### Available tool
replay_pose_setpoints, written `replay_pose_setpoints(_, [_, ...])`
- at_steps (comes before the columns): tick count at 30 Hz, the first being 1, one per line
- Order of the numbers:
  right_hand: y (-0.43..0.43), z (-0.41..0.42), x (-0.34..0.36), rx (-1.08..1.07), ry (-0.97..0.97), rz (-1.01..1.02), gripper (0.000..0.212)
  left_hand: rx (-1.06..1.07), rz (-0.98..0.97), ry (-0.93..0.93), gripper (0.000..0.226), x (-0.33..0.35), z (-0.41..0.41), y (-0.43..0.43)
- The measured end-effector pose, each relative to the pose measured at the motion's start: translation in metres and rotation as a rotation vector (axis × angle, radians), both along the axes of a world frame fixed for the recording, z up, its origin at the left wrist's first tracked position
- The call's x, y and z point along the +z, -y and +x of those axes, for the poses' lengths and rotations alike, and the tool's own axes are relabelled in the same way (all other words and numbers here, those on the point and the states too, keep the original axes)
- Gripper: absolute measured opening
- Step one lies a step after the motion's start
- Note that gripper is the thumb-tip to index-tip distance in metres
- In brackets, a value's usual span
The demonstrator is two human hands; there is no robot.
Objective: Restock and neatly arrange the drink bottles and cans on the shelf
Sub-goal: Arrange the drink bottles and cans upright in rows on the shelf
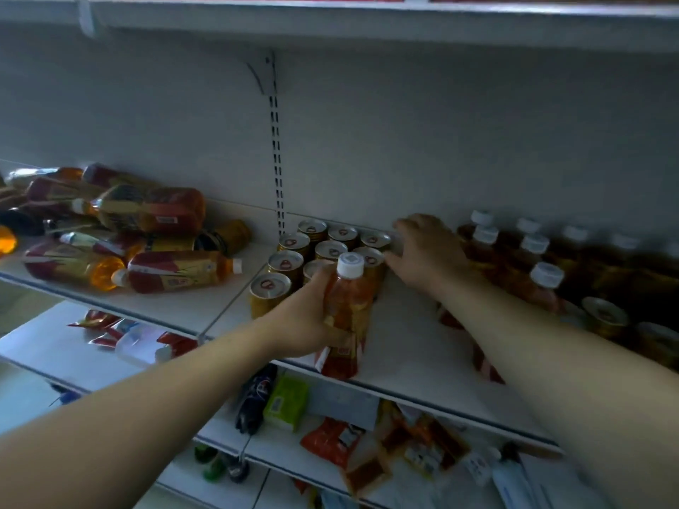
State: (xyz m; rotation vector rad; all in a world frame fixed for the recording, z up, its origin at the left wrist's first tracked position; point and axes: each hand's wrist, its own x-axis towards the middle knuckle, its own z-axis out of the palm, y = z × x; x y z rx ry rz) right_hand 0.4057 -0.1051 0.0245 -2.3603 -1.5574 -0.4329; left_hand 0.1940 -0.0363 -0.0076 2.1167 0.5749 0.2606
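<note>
My left hand (306,317) grips an upright orange tea bottle (347,314) with a white cap, standing near the front edge of the white shelf (411,347). Behind it stands a block of several gold cans (294,251) with pull-tab tops. My right hand (426,251) reaches past the bottle with fingers spread, its fingertips touching the rightmost cans at the back. To the right, several upright tea bottles (529,259) with white caps stand in rows, partly hidden by my right forearm.
A heap of tea bottles (154,229) lies on its side at the shelf's left. More gold cans (606,317) sit at far right. Lower shelves hold snack packets (341,439), a green pack (286,402) and a dark bottle (253,398). Another shelf (367,23) hangs overhead.
</note>
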Motion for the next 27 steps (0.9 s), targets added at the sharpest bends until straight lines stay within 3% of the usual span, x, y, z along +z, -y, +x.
replay_pose_setpoints(4, [0.059,0.019,0.058,-0.106,0.111,-0.103,0.055,-0.070,-0.029,0.035,0.096,-0.006,0.037,0.034])
replay_pose_setpoints(9, [0.140,0.031,0.064,-0.253,-0.204,-0.132,0.075,-0.067,-0.022,0.144,0.091,-0.020,0.090,0.082])
replay_pose_setpoints(12, [0.168,0.032,0.041,-0.239,-0.288,-0.207,0.079,-0.016,-0.021,0.189,0.093,-0.024,0.112,0.092])
replay_pose_setpoints(18, [0.188,0.039,0.018,-0.258,-0.235,-0.052,0.068,-0.041,0.052,0.208,0.091,-0.019,0.150,0.098])
replay_pose_setpoints(27, [0.173,0.037,0.002,-0.195,-0.201,0.043,0.067,-0.173,-0.178,0.261,0.095,-0.027,0.163,0.078])
